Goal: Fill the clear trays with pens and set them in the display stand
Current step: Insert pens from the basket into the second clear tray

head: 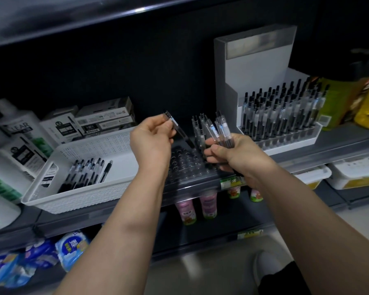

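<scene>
My left hand (152, 138) pinches a single black pen (177, 129), held tilted above the clear tray (185, 165). That tray lies on the shelf between my arms, and a few pens (199, 129) stand in its far holes. A bundle of pens (223, 133) sticks up from the grip of my right hand (232, 155), which hovers over the tray's right side. The white display stand (262, 67) at the right holds a tray full of upright pens (281, 111).
A white perforated basket (87, 182) with several loose pens (87, 174) sits left of the tray. Behind it lie pen boxes (106, 119), with shampoo bottles (19, 141) at far left. Small bottles (208, 206) stand on the shelf below. Yellow and green packets (349, 101) crowd the right.
</scene>
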